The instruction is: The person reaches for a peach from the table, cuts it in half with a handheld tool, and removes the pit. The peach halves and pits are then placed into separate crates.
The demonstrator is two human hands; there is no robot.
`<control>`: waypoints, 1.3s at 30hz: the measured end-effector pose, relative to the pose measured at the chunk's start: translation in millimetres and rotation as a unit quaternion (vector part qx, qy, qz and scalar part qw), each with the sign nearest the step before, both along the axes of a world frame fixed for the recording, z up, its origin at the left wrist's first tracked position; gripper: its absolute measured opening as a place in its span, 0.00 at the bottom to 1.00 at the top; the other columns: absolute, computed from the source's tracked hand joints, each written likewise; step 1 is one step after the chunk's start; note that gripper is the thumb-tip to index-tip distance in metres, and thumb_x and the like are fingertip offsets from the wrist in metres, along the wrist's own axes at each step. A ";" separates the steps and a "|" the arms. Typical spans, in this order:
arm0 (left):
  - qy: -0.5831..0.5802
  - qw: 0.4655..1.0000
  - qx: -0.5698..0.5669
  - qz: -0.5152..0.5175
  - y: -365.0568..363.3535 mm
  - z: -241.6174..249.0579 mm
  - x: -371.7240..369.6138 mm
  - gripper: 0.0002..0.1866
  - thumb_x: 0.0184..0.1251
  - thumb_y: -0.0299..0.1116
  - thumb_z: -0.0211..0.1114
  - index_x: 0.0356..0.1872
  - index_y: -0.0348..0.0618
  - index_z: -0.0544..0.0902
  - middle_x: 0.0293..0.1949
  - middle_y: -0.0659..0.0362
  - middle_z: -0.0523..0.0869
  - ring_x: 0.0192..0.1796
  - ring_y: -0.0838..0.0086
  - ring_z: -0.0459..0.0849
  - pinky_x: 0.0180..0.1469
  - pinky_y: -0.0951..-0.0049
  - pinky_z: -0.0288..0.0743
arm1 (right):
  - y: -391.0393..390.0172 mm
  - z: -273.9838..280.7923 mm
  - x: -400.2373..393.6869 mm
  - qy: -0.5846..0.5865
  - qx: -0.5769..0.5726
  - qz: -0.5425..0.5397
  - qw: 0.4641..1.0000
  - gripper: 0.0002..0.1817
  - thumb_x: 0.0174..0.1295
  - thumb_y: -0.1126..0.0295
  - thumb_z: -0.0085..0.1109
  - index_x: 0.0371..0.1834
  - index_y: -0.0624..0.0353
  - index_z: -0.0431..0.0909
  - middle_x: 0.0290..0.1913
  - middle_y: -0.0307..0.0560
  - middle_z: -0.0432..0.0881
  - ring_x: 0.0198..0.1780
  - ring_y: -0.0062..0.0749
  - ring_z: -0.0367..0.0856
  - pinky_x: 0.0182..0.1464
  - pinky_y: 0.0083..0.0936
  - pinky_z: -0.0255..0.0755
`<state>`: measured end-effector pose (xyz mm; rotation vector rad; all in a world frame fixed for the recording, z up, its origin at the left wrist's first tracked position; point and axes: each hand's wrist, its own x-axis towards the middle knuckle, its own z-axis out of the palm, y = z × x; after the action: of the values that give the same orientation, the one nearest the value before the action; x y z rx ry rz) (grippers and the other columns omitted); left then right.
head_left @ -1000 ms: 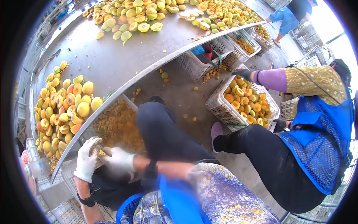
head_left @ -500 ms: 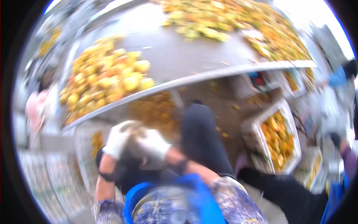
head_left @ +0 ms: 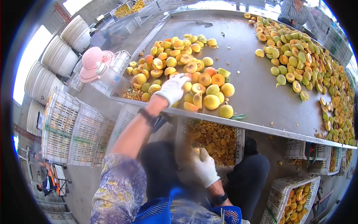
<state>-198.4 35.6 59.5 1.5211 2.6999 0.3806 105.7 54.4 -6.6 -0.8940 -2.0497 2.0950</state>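
My left hand point(head_left: 173, 89), in a white glove, reaches onto the near pile of yellow peaches point(head_left: 212, 101), many cut in halves with the pit cavity showing. Its fingers are stretched out and touch the fruit. My right hand point(head_left: 205, 170), also gloved, is low in front of my knees, at the near side of a crate of peach pieces point(head_left: 220, 143). Its fingers are closed around something blurred and brownish that I cannot make out.
A metal-topped table point(head_left: 250, 93) carries a larger peach heap point(head_left: 298, 56) along its right side. A crate of peaches point(head_left: 294, 201) stands on the floor at the right. Stacked white crates point(head_left: 71, 130) and a person in a pink hat point(head_left: 91, 61) are at the left.
My hands were together above my lap around something blurred. They have parted: the left has gone out to the peach pile, the right stays low by the crate. The view has also swung.
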 end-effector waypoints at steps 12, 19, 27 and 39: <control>-0.244 0.965 0.095 -0.004 -17.9 37.5 11.4 0.20 0.59 0.30 0.71 0.53 0.39 0.82 0.46 0.57 0.87 0.49 0.73 0.84 0.54 0.74 0.76 | 7.6 -0.9 -5.5 0.152 -0.086 -0.116 0.978 0.07 0.70 0.65 0.56 0.45 0.55 0.76 0.23 0.35 0.75 0.17 0.14 0.66 0.19 0.15 0.61; -0.475 0.871 0.121 -0.007 -58.6 38.7 133.7 0.23 0.59 0.31 0.72 0.56 0.36 0.81 0.51 0.59 0.85 0.54 0.78 0.79 0.61 0.74 0.71 | 8.8 2.9 -4.3 0.206 -0.098 -0.143 0.963 0.14 0.73 0.60 0.51 0.53 0.55 0.70 0.24 0.39 0.77 0.15 0.17 0.68 0.16 0.15 0.62; -0.548 0.798 0.249 0.019 -88.7 24.0 171.4 0.26 0.72 0.48 0.61 0.60 0.36 0.77 0.53 0.57 0.83 0.55 0.75 0.79 0.60 0.73 0.72 | 6.5 39.3 6.2 0.190 -0.322 -0.096 0.923 0.14 0.73 0.57 0.50 0.53 0.53 0.70 0.23 0.37 0.75 0.19 0.20 0.71 0.22 0.15 0.69; -0.454 0.759 0.466 0.008 -94.2 0.0 229.3 0.36 0.72 0.53 0.60 0.69 0.35 0.67 0.59 0.55 0.79 0.62 0.71 0.75 0.64 0.74 0.69 | -29.0 63.3 7.6 0.182 -0.404 -0.052 0.895 0.16 0.74 0.53 0.46 0.50 0.51 0.73 0.24 0.37 0.77 0.17 0.20 0.70 0.16 0.15 0.61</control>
<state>30.9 -58.7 59.5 0.8859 1.7015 2.0341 113.3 25.4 56.8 -0.5611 -0.8998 2.7993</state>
